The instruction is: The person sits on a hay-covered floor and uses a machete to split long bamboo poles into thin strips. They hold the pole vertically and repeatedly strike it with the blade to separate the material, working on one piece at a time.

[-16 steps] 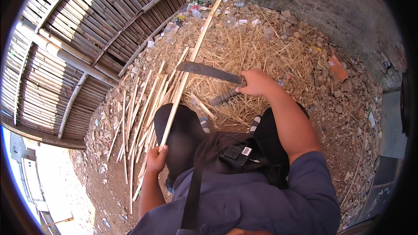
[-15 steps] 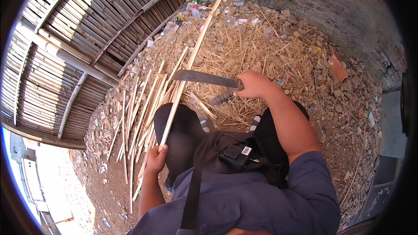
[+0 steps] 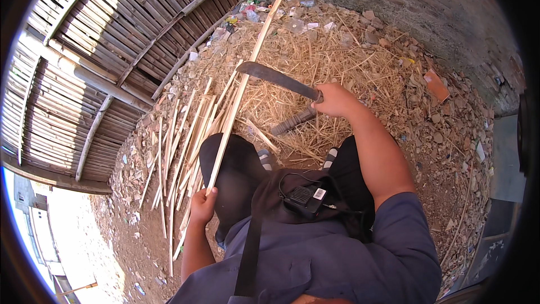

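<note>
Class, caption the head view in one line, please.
Left hand holding a long pale strip, right hand gripping a large knife above straw-like litter.

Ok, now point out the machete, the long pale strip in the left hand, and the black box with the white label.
Machete [image 3: 278,79]: head view, middle of the blade.
Long pale strip [image 3: 241,93]: head view, mid-length, below the blade.
Black box [image 3: 301,200]: head view, dark face left of the label.

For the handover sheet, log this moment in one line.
left hand: gripping bamboo strip | right hand: holding machete | blade: crosses strip in view, contact unclear | loose bamboo strips: at left
</note>
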A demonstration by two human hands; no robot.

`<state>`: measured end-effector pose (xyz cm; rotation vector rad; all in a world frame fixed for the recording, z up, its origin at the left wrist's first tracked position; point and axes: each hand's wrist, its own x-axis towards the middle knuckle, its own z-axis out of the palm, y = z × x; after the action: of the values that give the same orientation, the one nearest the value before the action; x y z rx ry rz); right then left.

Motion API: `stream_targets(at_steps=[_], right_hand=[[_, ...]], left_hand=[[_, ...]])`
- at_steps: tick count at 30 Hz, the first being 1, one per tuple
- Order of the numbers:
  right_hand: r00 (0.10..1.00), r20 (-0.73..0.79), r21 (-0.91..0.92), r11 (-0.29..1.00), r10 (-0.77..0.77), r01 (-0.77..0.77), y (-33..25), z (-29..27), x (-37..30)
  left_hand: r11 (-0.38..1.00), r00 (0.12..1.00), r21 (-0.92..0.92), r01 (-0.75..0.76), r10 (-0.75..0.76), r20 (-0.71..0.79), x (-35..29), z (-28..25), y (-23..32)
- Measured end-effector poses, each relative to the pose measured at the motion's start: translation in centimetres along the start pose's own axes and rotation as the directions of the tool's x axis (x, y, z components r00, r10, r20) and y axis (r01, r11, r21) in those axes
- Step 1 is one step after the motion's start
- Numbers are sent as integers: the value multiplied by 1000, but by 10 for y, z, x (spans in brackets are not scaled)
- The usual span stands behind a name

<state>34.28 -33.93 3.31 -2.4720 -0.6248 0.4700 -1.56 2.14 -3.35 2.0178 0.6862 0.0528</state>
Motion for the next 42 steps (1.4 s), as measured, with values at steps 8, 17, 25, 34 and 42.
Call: stream_targets(at_steps=[8, 17, 25, 34, 42], right_hand=[[980, 122, -178, 969, -154, 174, -23, 12, -7], [999, -43, 2, 999, -33, 33, 16, -2, 4], [969, 131, -114, 968, -208, 223, -6, 19, 1], [996, 56, -8, 997, -73, 73, 17, 1, 5], [987, 89, 37, 991, -132, 129, 8, 13, 6]], left_hand=[[1000, 1000, 19, 1, -1, 4, -2, -1, 8], [998, 1000, 53, 16, -16, -16, -3, 0, 17], [1000, 1000, -7, 5, -5, -21, -2, 0, 11], [1000, 1000, 15, 0, 0, 6, -5, 0, 20], [997, 1000, -75, 13, -12, 8, -1, 0, 8]])
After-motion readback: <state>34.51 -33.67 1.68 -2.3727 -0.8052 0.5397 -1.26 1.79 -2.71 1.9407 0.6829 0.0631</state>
